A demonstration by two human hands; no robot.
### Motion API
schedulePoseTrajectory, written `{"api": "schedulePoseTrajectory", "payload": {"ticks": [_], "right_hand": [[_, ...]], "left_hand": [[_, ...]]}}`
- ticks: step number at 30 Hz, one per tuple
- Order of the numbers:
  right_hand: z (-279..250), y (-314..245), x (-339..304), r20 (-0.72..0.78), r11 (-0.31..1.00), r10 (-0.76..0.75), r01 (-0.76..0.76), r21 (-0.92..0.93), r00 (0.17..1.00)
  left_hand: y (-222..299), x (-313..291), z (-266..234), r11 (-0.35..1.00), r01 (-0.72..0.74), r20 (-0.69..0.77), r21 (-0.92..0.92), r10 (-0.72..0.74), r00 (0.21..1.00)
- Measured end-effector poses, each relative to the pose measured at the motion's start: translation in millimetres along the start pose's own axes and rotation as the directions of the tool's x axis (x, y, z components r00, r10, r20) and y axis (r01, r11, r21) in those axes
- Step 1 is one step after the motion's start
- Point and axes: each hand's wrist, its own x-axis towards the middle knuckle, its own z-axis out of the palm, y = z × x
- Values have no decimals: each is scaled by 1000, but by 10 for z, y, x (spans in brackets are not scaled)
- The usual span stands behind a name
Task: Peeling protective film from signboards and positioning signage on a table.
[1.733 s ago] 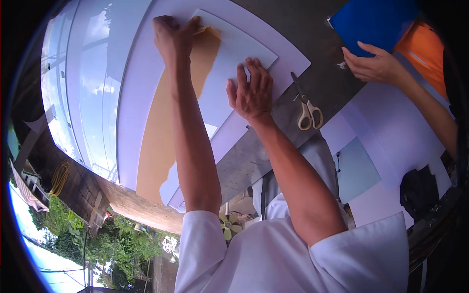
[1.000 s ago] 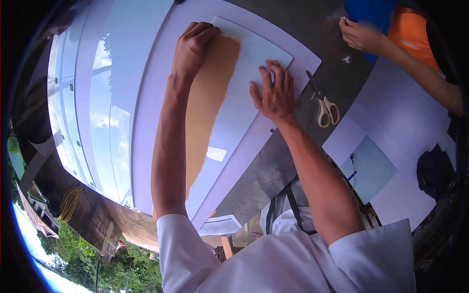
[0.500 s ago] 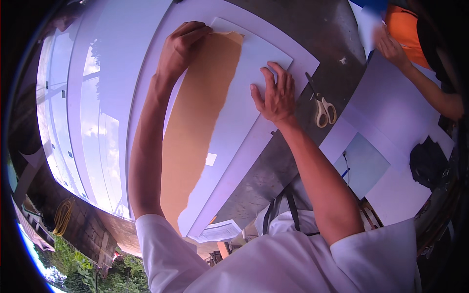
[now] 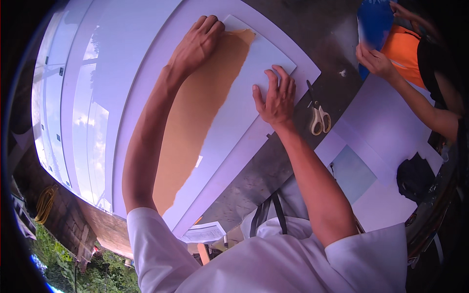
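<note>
Paper strip (image 4: 193, 117), brown with a ragged torn right edge, is lying lengthwise on a pale bluish panel (image 4: 244, 93). That panel sits on a bigger lilac-white sheet (image 4: 251, 141).

Left hand (image 4: 199, 43) is up at the strip's top left corner, fingers curled in tight with the paper edge running right into them. Looks like a pinch to me, but the tips themselves are tucked out of sight.

Right hand (image 4: 277, 100) is down on the panel near its right edge, fingers spread and a bit bent, nothing in them.

White-handled scissors (image 4: 320, 119) are lying on the dark bench (image 4: 317, 39) just off to the right of all that. Over on the far right there's another person, whose hand (image 4: 375, 61) has hold of a blue sheet (image 4: 375, 24) in front of something orange (image 4: 403, 53). More pale sheets (image 4: 391, 127) are spread below, plus a crumpled black thing (image 4: 414, 178), can't tell what. Glossy panels (image 4: 90, 132) on the left are reflecting clouds.
</note>
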Motion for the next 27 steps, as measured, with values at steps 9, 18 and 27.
{"api": "schedulePoseTrajectory", "payload": {"ticks": [9,18,27], "right_hand": [[-50,34,-5,30,999,-8,7,54,1000],[-77,52,36,52,1000,1,-1,-2,999],[-58,-32,12,78,999,32,-34,24,996]], "left_hand": [[211,-145,-106,985,143,62,-99,-138,989],[415,-26,-118,987,81,-152,-136,-101,983],[455,106,-146,983,166,55,-73,-163,985]]}}
